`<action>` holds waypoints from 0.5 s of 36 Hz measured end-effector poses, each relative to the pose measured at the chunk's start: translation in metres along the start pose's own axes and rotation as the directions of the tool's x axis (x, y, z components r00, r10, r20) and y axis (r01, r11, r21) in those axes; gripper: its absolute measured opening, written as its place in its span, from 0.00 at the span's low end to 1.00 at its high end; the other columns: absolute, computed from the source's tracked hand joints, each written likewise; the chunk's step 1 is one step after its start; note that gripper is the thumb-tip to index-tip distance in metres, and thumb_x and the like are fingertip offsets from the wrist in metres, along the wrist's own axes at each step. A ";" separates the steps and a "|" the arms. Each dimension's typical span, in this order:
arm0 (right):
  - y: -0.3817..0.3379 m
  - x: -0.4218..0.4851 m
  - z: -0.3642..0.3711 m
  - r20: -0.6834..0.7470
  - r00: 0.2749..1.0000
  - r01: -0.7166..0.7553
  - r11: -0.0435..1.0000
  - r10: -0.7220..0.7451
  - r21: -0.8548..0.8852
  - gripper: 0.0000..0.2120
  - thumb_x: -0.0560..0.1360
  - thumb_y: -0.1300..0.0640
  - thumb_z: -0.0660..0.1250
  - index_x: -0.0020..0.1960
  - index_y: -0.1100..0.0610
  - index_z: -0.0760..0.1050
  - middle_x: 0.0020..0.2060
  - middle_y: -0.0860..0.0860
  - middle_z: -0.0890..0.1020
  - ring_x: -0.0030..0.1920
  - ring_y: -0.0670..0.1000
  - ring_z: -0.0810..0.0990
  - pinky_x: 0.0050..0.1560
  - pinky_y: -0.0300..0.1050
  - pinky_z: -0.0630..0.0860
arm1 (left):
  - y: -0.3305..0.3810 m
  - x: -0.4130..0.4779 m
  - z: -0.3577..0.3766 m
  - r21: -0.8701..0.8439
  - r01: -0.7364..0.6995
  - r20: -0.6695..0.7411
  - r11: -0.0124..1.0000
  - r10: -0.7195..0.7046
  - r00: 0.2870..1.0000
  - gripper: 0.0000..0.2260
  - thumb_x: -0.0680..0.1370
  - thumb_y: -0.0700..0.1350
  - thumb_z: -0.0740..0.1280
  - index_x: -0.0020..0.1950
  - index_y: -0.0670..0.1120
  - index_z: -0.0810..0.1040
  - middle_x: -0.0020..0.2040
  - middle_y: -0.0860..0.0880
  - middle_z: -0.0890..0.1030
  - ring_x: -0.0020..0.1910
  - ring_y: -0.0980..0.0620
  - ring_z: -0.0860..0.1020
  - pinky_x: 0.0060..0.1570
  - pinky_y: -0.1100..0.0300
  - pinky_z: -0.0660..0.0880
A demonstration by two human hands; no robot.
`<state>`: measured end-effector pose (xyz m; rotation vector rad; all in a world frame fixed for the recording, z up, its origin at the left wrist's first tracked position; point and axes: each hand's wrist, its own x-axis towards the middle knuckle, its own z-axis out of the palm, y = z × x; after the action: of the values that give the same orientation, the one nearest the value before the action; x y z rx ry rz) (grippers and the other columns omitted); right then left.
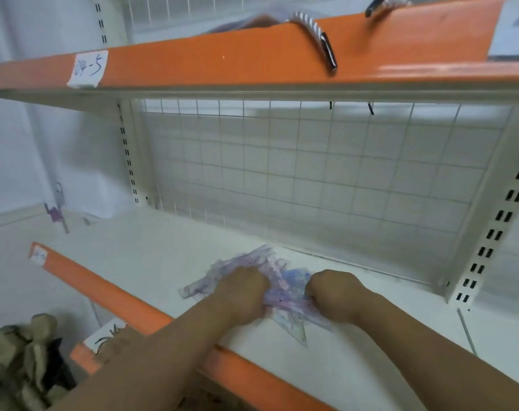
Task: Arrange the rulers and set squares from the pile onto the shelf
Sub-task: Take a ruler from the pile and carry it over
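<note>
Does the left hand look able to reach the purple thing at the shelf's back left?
Probably yes: only bare shelf lies between the purple thing and the left hand, though it grips the pile and must let go.

One camera is sitting on the person's head. It is looking forward and down at the white shelf (163, 262) from close by. The left grip (243, 295) and right grip (332, 295) are showing low in the middle, holding the pile of rulers (290, 281). The upper orange shelf (222, 60) is crossing the top, and the wire grid (311, 173) is facing the camera.
</note>
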<state>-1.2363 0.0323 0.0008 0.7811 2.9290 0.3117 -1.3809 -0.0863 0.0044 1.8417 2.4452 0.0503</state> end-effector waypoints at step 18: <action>0.001 -0.011 -0.016 -0.100 0.975 -0.111 0.826 0.197 0.552 0.12 0.78 0.54 0.61 0.60 0.49 0.64 0.42 0.48 0.75 0.43 0.53 0.74 0.47 0.47 0.72 | -0.021 0.024 -0.024 -0.463 -0.032 -0.159 0.886 -0.048 0.986 0.10 0.80 0.35 0.57 0.50 0.41 0.78 0.64 0.42 0.77 0.61 0.46 0.76 0.49 0.61 0.69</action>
<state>-1.2292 0.0247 0.0172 1.1060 3.1317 -0.5115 -1.4099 -0.0688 0.0259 1.6612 2.2670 0.7511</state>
